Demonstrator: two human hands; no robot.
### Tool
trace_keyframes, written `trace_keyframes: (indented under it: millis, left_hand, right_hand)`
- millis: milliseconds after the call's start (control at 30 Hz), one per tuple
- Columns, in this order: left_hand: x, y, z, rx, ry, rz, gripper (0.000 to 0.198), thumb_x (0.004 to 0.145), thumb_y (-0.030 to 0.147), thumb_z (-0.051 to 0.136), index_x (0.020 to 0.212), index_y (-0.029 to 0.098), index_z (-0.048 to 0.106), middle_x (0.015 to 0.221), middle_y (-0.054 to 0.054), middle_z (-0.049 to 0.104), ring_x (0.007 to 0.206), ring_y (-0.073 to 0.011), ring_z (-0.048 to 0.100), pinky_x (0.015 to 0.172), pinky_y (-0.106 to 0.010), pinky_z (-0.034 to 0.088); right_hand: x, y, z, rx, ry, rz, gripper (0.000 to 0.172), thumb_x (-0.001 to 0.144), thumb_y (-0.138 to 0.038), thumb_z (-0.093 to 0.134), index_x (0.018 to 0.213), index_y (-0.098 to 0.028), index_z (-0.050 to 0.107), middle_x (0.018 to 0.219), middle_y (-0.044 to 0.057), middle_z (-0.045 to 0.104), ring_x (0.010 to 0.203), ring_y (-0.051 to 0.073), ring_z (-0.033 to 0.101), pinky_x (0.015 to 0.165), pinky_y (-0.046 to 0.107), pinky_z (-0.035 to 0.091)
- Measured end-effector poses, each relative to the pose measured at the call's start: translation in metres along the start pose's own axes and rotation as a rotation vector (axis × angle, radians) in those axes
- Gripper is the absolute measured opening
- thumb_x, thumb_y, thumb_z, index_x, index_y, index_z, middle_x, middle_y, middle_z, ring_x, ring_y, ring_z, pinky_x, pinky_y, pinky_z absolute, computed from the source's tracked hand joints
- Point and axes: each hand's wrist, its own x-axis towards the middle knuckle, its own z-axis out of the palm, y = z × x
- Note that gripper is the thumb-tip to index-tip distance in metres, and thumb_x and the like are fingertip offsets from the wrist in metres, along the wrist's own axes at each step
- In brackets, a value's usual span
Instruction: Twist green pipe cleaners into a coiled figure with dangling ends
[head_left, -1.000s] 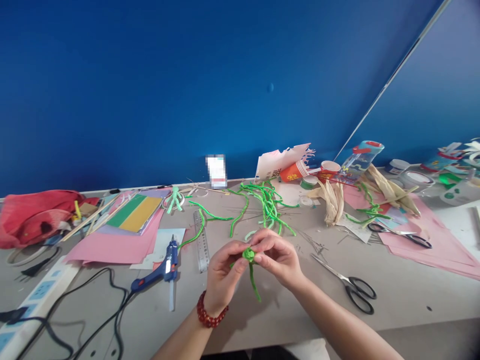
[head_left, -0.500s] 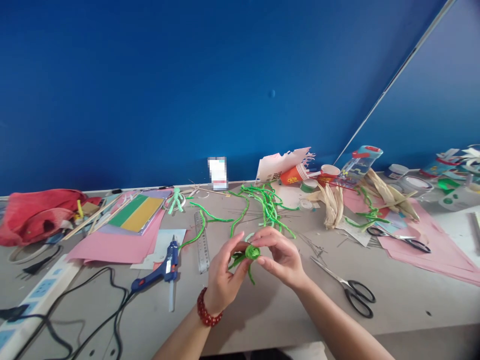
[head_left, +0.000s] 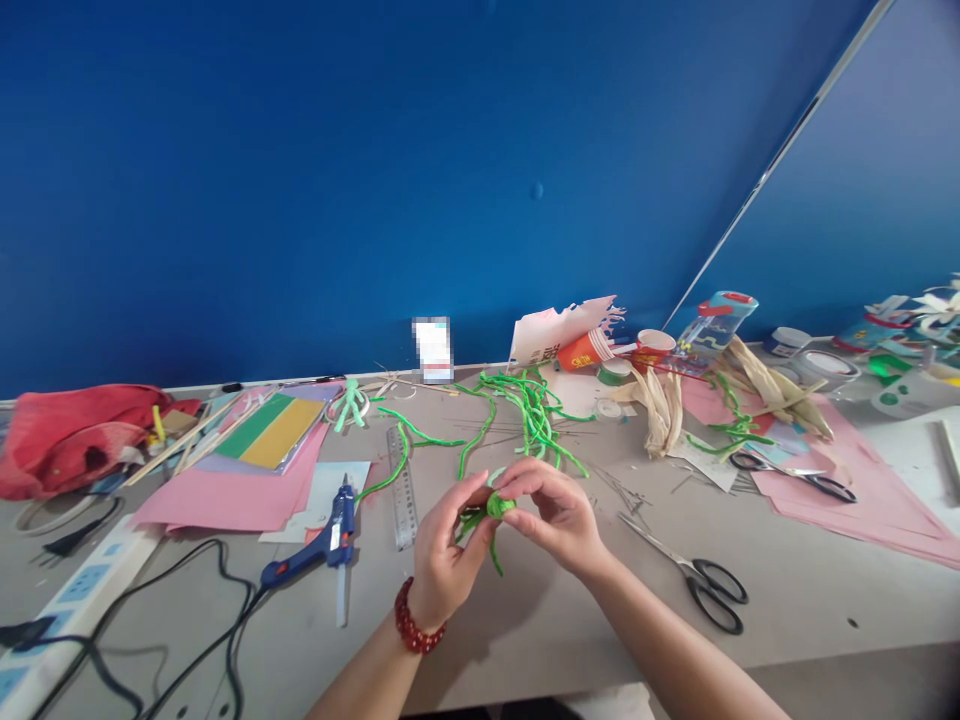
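A bundle of green pipe cleaners, coiled into a small round head with loose ends hanging below, is held above the table between both hands. My left hand pinches it from the left, a red beaded bracelet on that wrist. My right hand closes thumb and fingertips on the coiled head from the right. Behind the hands lies a heap of loose green pipe cleaners. Left of them are a clear ruler and a blue glue gun. Black-handled scissors lie open at right.
Pink paper, a power strip and black cables occupy the left side. Paper cups, dried husks, another pair of scissors and pink sheets crowd the right. A blue wall rises behind.
Both hands keep their grip on the green coil. Its round head has turned slightly and the right fingers have shifted over it. The view has moved a little.
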Motion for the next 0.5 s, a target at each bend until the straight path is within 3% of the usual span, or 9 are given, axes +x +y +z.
trace_keyframes:
  millis: [133,300,500]
  left_hand:
    - [-0.0001,-0.0002,-0.0006,-0.063,-0.003,-0.044,0.041,0.090,0.019,0.064,0.131,0.019,0.059,0.105,-0.011,0.075,0.092,-0.0205,0.074,0.081,-0.030,0.062]
    - [0.0004,-0.0002,-0.0005,-0.045,0.015,-0.032,0.040,0.090,0.019,0.065,0.129,0.021,0.059,0.101,-0.009,0.076,0.089,-0.0187,0.074,0.078,-0.028,0.062]
    - [-0.0002,0.0004,-0.0002,0.060,0.051,0.035,0.036,0.090,0.020,0.064,0.126,0.020,0.062,0.110,-0.012,0.076,0.093,-0.0216,0.075,0.081,-0.032,0.063]
  right_hand:
    - [-0.0019,0.0028,0.0002,0.075,0.017,0.031,0.030,0.083,-0.037,0.077,0.110,-0.026,0.072,0.098,0.009,0.071,0.093,0.022,0.067,0.081,0.035,0.057]
    - [-0.0005,0.0025,0.0006,0.013,0.013,-0.039,0.017,0.086,-0.030,0.075,0.102,-0.027,0.076,0.097,0.009,0.072,0.092,0.022,0.067,0.083,0.037,0.056]
    - [-0.0007,0.0017,-0.0006,-0.018,0.009,-0.059,0.015,0.086,-0.031,0.075,0.100,-0.026,0.076,0.100,0.010,0.073,0.094,0.023,0.067,0.082,0.039,0.056]
